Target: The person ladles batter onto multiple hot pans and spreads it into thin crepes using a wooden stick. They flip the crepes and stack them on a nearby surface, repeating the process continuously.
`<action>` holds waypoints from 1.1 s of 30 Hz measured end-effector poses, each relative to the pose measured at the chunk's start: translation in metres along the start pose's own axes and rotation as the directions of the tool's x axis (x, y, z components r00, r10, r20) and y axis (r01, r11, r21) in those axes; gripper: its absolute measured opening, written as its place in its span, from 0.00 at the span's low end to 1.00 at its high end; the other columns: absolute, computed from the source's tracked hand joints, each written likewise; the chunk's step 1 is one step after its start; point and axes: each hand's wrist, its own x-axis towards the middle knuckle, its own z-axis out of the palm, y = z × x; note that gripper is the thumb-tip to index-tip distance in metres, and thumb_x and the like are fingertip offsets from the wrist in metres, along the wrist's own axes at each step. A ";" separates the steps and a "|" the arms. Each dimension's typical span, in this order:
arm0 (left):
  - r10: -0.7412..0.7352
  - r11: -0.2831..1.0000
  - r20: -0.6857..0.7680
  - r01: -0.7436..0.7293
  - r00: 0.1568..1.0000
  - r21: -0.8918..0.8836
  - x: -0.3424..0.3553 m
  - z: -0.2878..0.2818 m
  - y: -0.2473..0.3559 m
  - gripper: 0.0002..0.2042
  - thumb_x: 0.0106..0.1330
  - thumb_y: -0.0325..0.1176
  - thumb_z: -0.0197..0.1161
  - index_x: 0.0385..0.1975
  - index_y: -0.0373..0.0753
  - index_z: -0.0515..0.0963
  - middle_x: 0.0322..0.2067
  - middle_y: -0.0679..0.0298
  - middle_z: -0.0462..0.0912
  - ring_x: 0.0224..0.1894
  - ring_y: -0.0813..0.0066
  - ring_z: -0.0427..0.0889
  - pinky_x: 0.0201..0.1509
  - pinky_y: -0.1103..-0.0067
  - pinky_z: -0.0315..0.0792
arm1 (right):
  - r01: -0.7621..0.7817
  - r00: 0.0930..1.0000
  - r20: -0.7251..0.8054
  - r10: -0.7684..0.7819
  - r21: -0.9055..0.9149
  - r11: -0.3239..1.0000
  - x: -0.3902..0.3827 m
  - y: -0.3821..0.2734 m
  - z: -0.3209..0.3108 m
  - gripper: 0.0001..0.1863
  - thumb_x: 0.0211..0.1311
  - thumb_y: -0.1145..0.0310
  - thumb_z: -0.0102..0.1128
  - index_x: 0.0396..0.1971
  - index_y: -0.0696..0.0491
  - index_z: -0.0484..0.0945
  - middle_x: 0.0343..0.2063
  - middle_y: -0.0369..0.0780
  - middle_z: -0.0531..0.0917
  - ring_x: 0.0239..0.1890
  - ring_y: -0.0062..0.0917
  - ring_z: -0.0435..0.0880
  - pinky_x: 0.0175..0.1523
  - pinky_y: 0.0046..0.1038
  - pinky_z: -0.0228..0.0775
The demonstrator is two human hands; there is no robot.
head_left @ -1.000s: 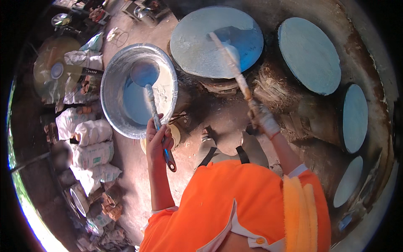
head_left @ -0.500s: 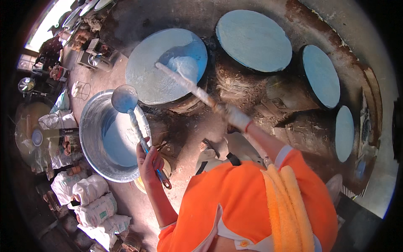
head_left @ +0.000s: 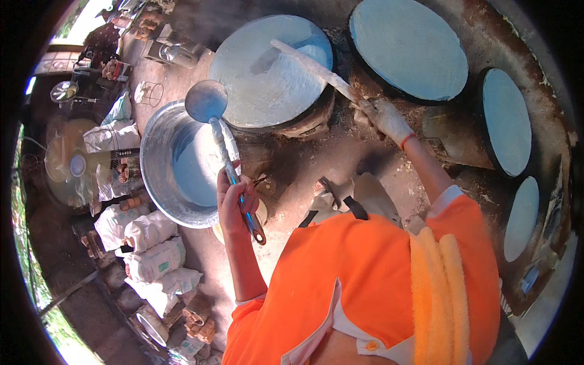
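My left hand (head_left: 236, 201) is closed round the handle of a metal ladle (head_left: 205, 101) with a round bowl. That bowl is over the rim of a wide metal basin (head_left: 159, 188) holding white liquid. My right hand (head_left: 388, 121), in a whitish work glove, grips a long wooden paddle (head_left: 313, 66) coated in white. The paddle reaches across a large round griddle (head_left: 255, 100) covered with a white layer. Near its far right part lies a whiter, wetter patch, partly hidden by the paddle; a darker patch shows beside it.
Several more round white-topped griddles, such as the nearest one (head_left: 409, 48), curve away to the right on sooty bases. White sacks (head_left: 155, 258) and bricks (head_left: 201, 328) stand at the left, near a fan (head_left: 77, 165). A wire stand (head_left: 151, 92) sits beyond the basin.
My right hand has shifted right with the paddle, whose tip stays over the griddle. The white mound there looks flatter and more spread. The ladle remains in my left hand; the whole view has shifted.
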 end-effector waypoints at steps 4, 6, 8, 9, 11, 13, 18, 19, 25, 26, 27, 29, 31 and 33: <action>-0.048 0.998 0.036 0.049 0.998 -0.039 0.009 0.010 -0.006 0.18 0.58 0.21 0.47 0.50 0.37 0.61 0.18 0.68 0.65 0.09 0.89 0.55 0.10 0.90 0.51 | -0.138 0.986 0.125 0.108 0.268 0.953 -0.023 -0.044 0.001 0.25 0.61 0.46 0.43 0.30 0.55 0.76 0.20 0.39 0.77 0.18 0.22 0.74 0.24 0.26 0.67; -0.076 0.995 0.044 0.079 0.996 -0.055 0.013 0.016 -0.006 0.18 0.58 0.21 0.47 0.50 0.37 0.61 0.19 0.68 0.65 0.09 0.89 0.55 0.10 0.90 0.51 | -0.190 0.976 0.164 0.143 0.328 0.925 -0.031 -0.043 0.008 0.26 0.62 0.47 0.41 0.32 0.57 0.76 0.22 0.40 0.78 0.19 0.24 0.75 0.26 0.27 0.69; -0.101 0.994 0.010 0.101 0.995 -0.031 0.016 0.024 -0.004 0.19 0.58 0.21 0.49 0.51 0.37 0.61 0.19 0.69 0.65 0.09 0.89 0.55 0.10 0.90 0.52 | 0.035 0.998 0.059 -0.025 -0.166 0.986 0.008 -0.032 0.019 0.28 0.64 0.49 0.35 0.35 0.59 0.76 0.27 0.47 0.79 0.25 0.34 0.77 0.32 0.32 0.71; -0.106 0.994 0.022 0.106 0.994 -0.021 0.019 0.026 -0.003 0.19 0.58 0.21 0.50 0.51 0.37 0.61 0.19 0.69 0.65 0.09 0.89 0.55 0.10 0.90 0.51 | 0.112 0.990 -0.015 -0.144 -0.550 0.827 0.034 -0.030 0.021 0.29 0.65 0.51 0.30 0.36 0.62 0.75 0.30 0.52 0.78 0.31 0.43 0.78 0.37 0.37 0.72; -0.137 0.988 0.045 0.139 0.990 -0.060 0.020 0.025 0.000 0.19 0.58 0.20 0.48 0.51 0.37 0.61 0.19 0.68 0.65 0.09 0.88 0.56 0.10 0.89 0.52 | 0.028 0.969 -0.207 -0.137 -0.460 0.888 0.051 -0.105 -0.006 0.26 0.64 0.52 0.34 0.29 0.57 0.77 0.32 0.51 0.78 0.35 0.42 0.78 0.40 0.38 0.71; -0.153 0.983 0.083 0.161 0.985 -0.090 0.026 0.020 0.002 0.20 0.57 0.20 0.47 0.51 0.37 0.61 0.19 0.67 0.66 0.09 0.87 0.56 0.10 0.89 0.53 | -0.058 0.934 -0.342 -0.104 -0.431 0.901 0.058 -0.159 -0.015 0.22 0.62 0.53 0.40 0.27 0.55 0.77 0.32 0.51 0.78 0.36 0.43 0.78 0.43 0.39 0.71; -0.148 0.978 0.197 0.172 0.969 -0.114 0.059 -0.016 0.006 0.20 0.56 0.20 0.44 0.51 0.39 0.61 0.21 0.63 0.68 0.08 0.86 0.56 0.10 0.87 0.53 | 0.079 0.984 -0.138 -0.110 -0.210 0.974 0.047 -0.145 0.035 0.18 0.61 0.57 0.44 0.34 0.56 0.76 0.32 0.49 0.79 0.37 0.40 0.78 0.42 0.37 0.69; -0.159 0.977 0.215 0.185 0.964 -0.107 0.065 -0.023 0.005 0.19 0.57 0.21 0.45 0.51 0.40 0.61 0.21 0.63 0.69 0.08 0.86 0.56 0.10 0.87 0.53 | -0.103 0.989 -0.104 0.105 0.021 0.994 0.019 -0.156 0.028 0.18 0.61 0.57 0.45 0.38 0.56 0.76 0.34 0.48 0.79 0.37 0.39 0.78 0.42 0.35 0.69; -0.210 0.968 0.264 0.239 0.942 -0.081 0.079 -0.051 0.025 0.14 0.62 0.25 0.45 0.48 0.41 0.61 0.21 0.64 0.69 0.07 0.86 0.56 0.10 0.87 0.53 | 0.259 0.833 -0.309 -0.459 -0.514 0.818 -0.020 -0.085 0.090 0.20 0.62 0.57 0.44 0.45 0.57 0.72 0.40 0.47 0.78 0.41 0.36 0.77 0.44 0.32 0.69; -0.207 0.964 0.289 0.246 0.935 -0.104 0.080 -0.052 0.029 0.14 0.63 0.26 0.46 0.49 0.41 0.61 0.21 0.64 0.69 0.07 0.86 0.57 0.10 0.88 0.54 | 0.174 0.864 -0.372 -0.339 -0.411 0.895 -0.019 -0.084 0.090 0.19 0.61 0.57 0.45 0.41 0.57 0.73 0.38 0.47 0.78 0.40 0.38 0.77 0.44 0.35 0.68; -0.208 0.964 0.298 0.247 0.932 -0.099 0.081 -0.056 0.030 0.14 0.63 0.27 0.46 0.49 0.41 0.61 0.21 0.64 0.69 0.08 0.87 0.56 0.10 0.88 0.54 | 0.084 0.896 -0.394 -0.206 -0.303 0.949 -0.019 -0.093 0.086 0.18 0.60 0.57 0.46 0.37 0.56 0.74 0.37 0.48 0.78 0.39 0.39 0.77 0.43 0.37 0.68; -0.206 0.966 0.271 0.239 0.940 -0.098 0.078 -0.053 0.037 0.13 0.64 0.27 0.46 0.49 0.41 0.61 0.22 0.65 0.69 0.08 0.88 0.56 0.10 0.88 0.54 | 0.008 0.942 -0.320 -0.103 -0.285 0.958 -0.027 -0.127 0.089 0.17 0.60 0.57 0.44 0.39 0.54 0.72 0.39 0.49 0.77 0.40 0.40 0.76 0.44 0.38 0.68; -0.197 0.969 0.255 0.228 0.947 -0.097 0.076 -0.056 0.039 0.13 0.64 0.28 0.46 0.49 0.41 0.61 0.22 0.65 0.68 0.09 0.88 0.55 0.11 0.89 0.54 | 0.085 0.951 -0.258 -0.169 -0.308 0.948 -0.033 -0.151 0.100 0.19 0.63 0.58 0.38 0.52 0.48 0.63 0.47 0.47 0.74 0.45 0.39 0.75 0.47 0.36 0.68; -0.182 0.972 0.249 0.212 0.951 -0.098 0.076 -0.057 0.039 0.13 0.64 0.28 0.46 0.48 0.41 0.61 0.22 0.66 0.68 0.09 0.88 0.55 0.11 0.89 0.54 | 0.223 0.911 -0.235 -0.339 -0.410 0.884 -0.025 -0.149 0.121 0.24 0.65 0.59 0.35 0.61 0.43 0.55 0.51 0.45 0.71 0.47 0.39 0.75 0.48 0.35 0.67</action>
